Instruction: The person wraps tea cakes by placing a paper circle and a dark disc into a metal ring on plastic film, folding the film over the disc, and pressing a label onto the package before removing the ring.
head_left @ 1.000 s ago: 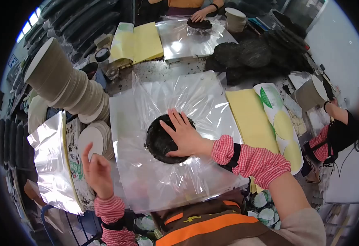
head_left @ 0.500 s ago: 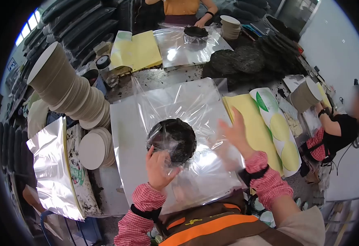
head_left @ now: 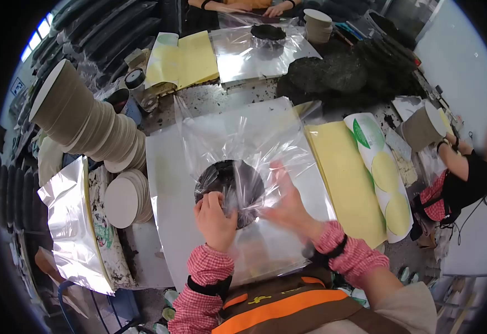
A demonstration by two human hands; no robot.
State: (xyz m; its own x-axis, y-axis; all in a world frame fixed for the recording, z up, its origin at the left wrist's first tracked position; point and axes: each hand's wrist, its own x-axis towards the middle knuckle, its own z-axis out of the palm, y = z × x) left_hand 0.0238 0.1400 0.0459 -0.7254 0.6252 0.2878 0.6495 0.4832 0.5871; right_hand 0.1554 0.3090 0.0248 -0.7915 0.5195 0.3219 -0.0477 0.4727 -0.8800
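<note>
Pinching the clear crinkled plastic film (head_left: 243, 133) over the dark round pressed cake (head_left: 226, 181), my left hand (head_left: 215, 220) grips its near edge. Right hand (head_left: 288, 209) spread, blurred, just beside; cake sits mid-tabletop (head_left: 210, 96).

Left of the left hand (head_left: 215, 220): flat pile of pale discs (head_left: 124, 200), with a tall leaning stack (head_left: 82, 119) just beyond it. Further left, crumpled foil (head_left: 68, 222).

Right of the right hand (head_left: 288, 209): yellow sheets (head_left: 346, 178), touching a label strip (head_left: 385, 178) printed with green and yellow circles. Past the strip, a tipped disc stack (head_left: 421, 128) and a person (head_left: 466, 178) in a red checked sleeve.

Ahead of both hands: heap of dark cakes (head_left: 332, 75), tape roll (head_left: 135, 78), far yellow sheets (head_left: 185, 58). Beyond those, far film (head_left: 243, 53) bearing a dark cake (head_left: 268, 32), a small disc stack (head_left: 317, 25) just beside it, and a co-worker's hand (head_left: 279, 8) at the far edge.
</note>
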